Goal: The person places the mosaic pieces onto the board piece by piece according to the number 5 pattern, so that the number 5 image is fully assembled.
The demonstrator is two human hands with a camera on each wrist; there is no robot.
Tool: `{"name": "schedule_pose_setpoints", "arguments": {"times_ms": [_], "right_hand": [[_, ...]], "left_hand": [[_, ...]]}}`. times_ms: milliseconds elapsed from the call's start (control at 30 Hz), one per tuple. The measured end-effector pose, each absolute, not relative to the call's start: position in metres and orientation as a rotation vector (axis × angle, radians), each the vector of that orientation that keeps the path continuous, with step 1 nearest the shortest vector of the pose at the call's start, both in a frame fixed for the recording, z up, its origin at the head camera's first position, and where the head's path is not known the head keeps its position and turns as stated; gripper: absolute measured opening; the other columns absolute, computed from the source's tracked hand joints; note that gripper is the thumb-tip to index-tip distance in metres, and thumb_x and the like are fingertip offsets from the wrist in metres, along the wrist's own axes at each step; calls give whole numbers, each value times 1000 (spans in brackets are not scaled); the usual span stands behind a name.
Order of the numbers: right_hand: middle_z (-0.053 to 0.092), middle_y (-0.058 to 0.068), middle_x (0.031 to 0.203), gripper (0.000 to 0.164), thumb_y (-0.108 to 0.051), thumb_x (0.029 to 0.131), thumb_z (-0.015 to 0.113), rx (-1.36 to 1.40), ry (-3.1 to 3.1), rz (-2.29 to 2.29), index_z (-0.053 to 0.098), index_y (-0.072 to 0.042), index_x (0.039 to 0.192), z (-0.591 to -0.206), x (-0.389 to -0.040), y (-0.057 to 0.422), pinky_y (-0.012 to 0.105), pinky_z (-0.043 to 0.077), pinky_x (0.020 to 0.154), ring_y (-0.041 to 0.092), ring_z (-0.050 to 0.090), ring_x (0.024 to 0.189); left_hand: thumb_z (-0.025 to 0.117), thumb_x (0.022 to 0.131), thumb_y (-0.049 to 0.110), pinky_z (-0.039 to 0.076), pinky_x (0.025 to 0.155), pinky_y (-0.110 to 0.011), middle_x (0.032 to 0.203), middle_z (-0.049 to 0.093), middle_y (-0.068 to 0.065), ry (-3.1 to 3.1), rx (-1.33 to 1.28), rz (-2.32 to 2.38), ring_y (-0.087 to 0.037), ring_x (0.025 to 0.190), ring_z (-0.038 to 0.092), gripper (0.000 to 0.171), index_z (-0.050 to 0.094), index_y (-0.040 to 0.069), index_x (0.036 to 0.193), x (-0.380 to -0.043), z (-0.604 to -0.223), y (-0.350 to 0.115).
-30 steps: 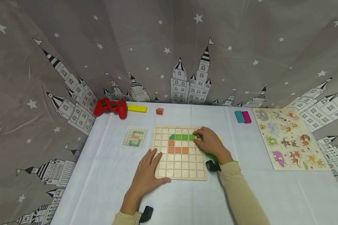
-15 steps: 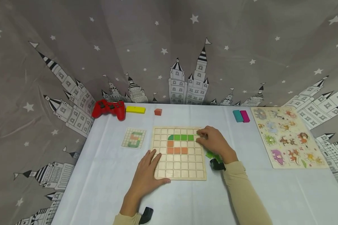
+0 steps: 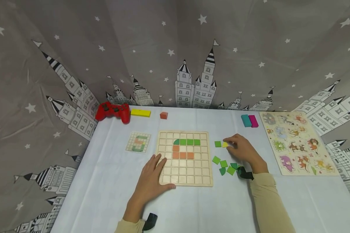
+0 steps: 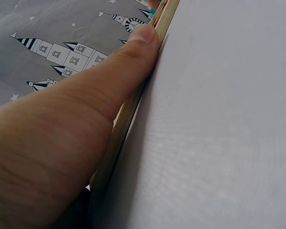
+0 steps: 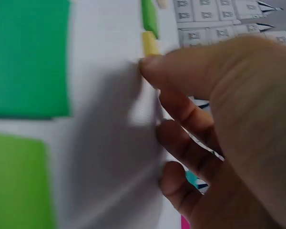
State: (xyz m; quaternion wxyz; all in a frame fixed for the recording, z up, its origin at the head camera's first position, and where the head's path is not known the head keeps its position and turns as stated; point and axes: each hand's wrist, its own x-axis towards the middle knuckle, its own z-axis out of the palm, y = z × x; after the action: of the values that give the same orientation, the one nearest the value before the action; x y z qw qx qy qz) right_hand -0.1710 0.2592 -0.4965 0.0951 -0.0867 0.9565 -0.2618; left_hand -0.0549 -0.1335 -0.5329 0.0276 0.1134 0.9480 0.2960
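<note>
No readable writing or brand anywhere that I can spot. The left hand (image 3: 150,183) lies flat with fingers spread on the near-left corner of the square wooden grid board (image 3: 184,176), thumb against its edge. Just right of the board, the right hand (image 3: 243,151) has its fingertips on a small yellow square tile (image 3: 225,144), though I can't tell if it's actually pinched. A green square tile (image 3: 217,144) sits beside it, between the yellow one and the board.
</note>
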Motion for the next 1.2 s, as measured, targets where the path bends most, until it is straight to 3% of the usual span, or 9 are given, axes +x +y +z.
{"name": "schedule_pose_setpoints", "arguments": {"times_ms": [167,333,633,967,1200], "right_hand": [[63,12,103,31,-25,92,76,-101,2900,-713,72,-6,116,-499,-168,257,43,49,85,26,54,93],[58,10,93,37,-39,87,81,-31,2923,-649,70,-6,101,-499,-164,258,40,44,79,26,51,89],[61,11,108,49,-31,89,80,-66,2903,-711,67,-10,131,-502,-162,260,43,47,89,26,52,98],[61,10,105,38,-26,95,72,-66,2910,-721,69,-9,129,-502,-165,252,38,45,82,25,52,95],[60,10,105,39,-29,96,69,-89,2901,-709,68,-4,126,-498,-160,243,42,47,87,25,52,96]], "left_hand": [[82,68,69,27,122,-63,167,30,-10,2925,355,901,-35,158,19,111,43,15,156,-55,-533,-134],[83,68,68,26,123,-63,168,30,-11,2903,336,909,-35,158,17,111,42,15,156,-55,-530,-134],[83,68,67,25,123,-62,168,28,-10,2888,325,905,-35,159,16,111,42,15,157,-55,-530,-134],[83,68,67,24,124,-62,168,28,-10,2892,334,911,-34,159,16,112,41,14,157,-56,-526,-134],[83,68,68,25,124,-62,168,28,-10,2890,336,908,-34,159,16,112,41,14,157,-55,-527,-135]]}}
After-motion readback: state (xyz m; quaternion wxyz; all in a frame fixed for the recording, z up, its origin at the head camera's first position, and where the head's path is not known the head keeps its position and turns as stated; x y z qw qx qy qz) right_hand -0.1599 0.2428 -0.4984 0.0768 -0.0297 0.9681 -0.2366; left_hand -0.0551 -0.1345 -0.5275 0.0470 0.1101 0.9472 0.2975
